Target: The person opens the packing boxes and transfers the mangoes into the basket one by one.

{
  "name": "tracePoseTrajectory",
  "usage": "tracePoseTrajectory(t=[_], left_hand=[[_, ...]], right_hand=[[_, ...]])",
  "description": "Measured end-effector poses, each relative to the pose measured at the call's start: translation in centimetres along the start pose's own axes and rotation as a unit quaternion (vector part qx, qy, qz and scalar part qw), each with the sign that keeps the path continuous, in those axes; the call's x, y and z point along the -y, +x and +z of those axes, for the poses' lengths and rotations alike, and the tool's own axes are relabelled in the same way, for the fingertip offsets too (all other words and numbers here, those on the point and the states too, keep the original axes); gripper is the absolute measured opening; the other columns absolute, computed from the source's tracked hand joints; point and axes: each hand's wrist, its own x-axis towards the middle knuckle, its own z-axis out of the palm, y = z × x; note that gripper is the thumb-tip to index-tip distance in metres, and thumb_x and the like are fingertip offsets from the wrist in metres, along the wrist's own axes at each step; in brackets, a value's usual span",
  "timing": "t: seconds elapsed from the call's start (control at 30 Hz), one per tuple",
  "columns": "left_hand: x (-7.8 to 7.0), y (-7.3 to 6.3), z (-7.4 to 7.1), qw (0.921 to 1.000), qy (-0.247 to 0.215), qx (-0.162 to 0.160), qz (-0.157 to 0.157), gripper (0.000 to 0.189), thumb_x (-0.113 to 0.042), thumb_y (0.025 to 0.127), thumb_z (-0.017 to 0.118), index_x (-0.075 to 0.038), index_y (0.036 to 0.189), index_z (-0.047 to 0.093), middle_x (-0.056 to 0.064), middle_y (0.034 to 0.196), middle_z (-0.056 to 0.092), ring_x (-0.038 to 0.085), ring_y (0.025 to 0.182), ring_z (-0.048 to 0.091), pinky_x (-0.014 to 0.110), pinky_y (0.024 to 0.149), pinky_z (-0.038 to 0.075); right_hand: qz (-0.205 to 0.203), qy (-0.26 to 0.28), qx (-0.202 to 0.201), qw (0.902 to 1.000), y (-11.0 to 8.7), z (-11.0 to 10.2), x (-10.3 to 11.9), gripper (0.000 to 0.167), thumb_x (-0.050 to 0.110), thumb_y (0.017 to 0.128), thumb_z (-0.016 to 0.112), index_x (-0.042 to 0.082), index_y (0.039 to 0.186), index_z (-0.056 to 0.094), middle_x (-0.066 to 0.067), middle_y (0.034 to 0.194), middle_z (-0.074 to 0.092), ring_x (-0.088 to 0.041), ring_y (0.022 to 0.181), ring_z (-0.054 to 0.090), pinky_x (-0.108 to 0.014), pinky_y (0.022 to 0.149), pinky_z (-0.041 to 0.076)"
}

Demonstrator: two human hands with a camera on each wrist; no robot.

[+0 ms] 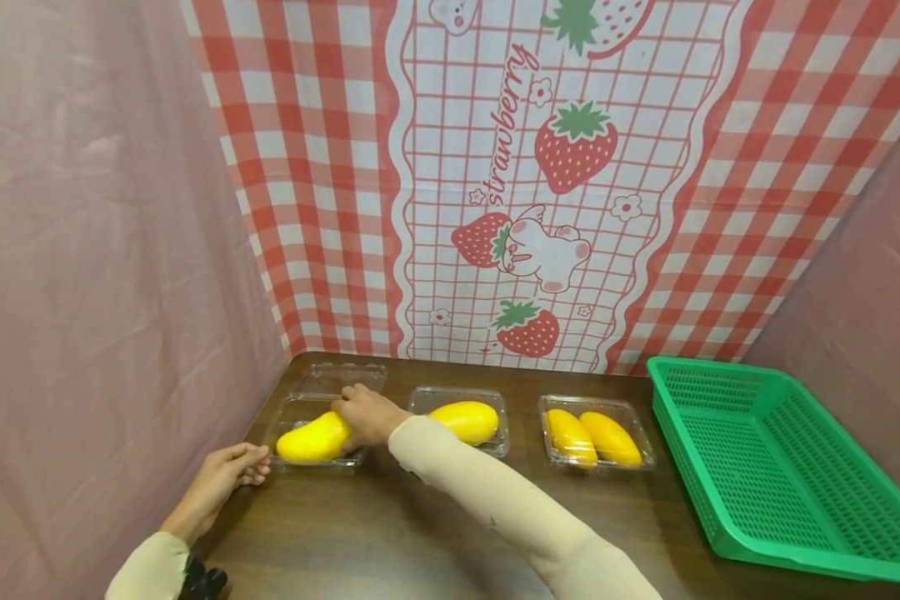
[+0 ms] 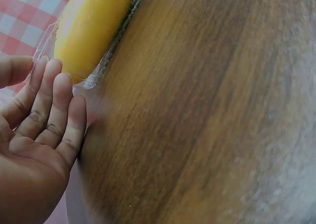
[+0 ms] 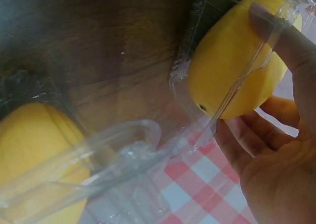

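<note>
My right hand (image 1: 371, 414) grips a yellow mango (image 1: 307, 442) in the left clear plastic container (image 1: 318, 468). In the right wrist view, its thumb lies across the mango (image 3: 232, 61) and its fingers reach round the far side. The container's lid (image 1: 345, 379) is folded back behind it. At the container's left front corner is my left hand (image 1: 225, 475), thumb and forefinger pinching the plastic edge. The left wrist view shows this left hand (image 2: 39, 130) palm up, its other fingers slightly bent beside the mango (image 2: 94, 31).
A middle clear container (image 1: 457, 392) holds one yellow mango (image 1: 468, 422), partly behind my right forearm. Farther right, another clear container (image 1: 633, 406) holds two orange-yellow mangoes (image 1: 607, 437). A green plastic basket (image 1: 701, 500) stands at the table's right side. Checked cloth (image 1: 330, 208) hangs behind.
</note>
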Motion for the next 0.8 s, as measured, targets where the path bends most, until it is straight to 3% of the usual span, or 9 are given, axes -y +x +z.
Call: tracePoseTrajectory(t=[0.33, 0.63, 0.8], left_hand=[[0.11, -0.11, 0.0, 1.0, 0.001, -0.001, -0.001, 0.033, -0.021, 0.105, 0.062, 0.012, 0.109, 0.065, 0.01, 0.094, 0.068, 0.018, 0.082, 0.065, 0.029, 0.075, 0.058], [0.31, -0.23, 0.1, 0.9996, 0.02, -0.017, -0.002, 0.036, -0.023, 0.104, 0.064, 0.012, 0.111, 0.066, 0.009, 0.093, 0.07, 0.018, 0.082, 0.065, 0.029, 0.075, 0.058], [0.37, -0.32, 0.01, 0.9993, 0.022, -0.03, 0.004, 0.035, -0.023, 0.104, 0.064, 0.012, 0.109, 0.066, 0.01, 0.093, 0.07, 0.017, 0.08, 0.065, 0.028, 0.074, 0.058]], right_hand=[[-0.008, -0.011, 0.028, 0.9995, 0.55, 0.0, 0.48, 0.066, 0.043, 0.077, 0.09, 0.014, 0.131, 0.065, -0.001, 0.129, 0.064, -0.016, 0.115, 0.056, -0.023, 0.1, 0.047], [-0.026, -0.025, -0.005, 0.9993, 0.14, 0.3, 0.21, 0.068, 0.047, 0.071, 0.093, 0.016, 0.126, 0.068, 0.001, 0.124, 0.066, -0.015, 0.111, 0.057, -0.025, 0.092, 0.052], [-0.028, -0.021, -0.027, 0.999, -0.03, -0.39, 0.07, 0.076, 0.052, 0.071, 0.091, 0.013, 0.131, 0.065, -0.001, 0.124, 0.064, -0.016, 0.111, 0.056, -0.025, 0.093, 0.052]])
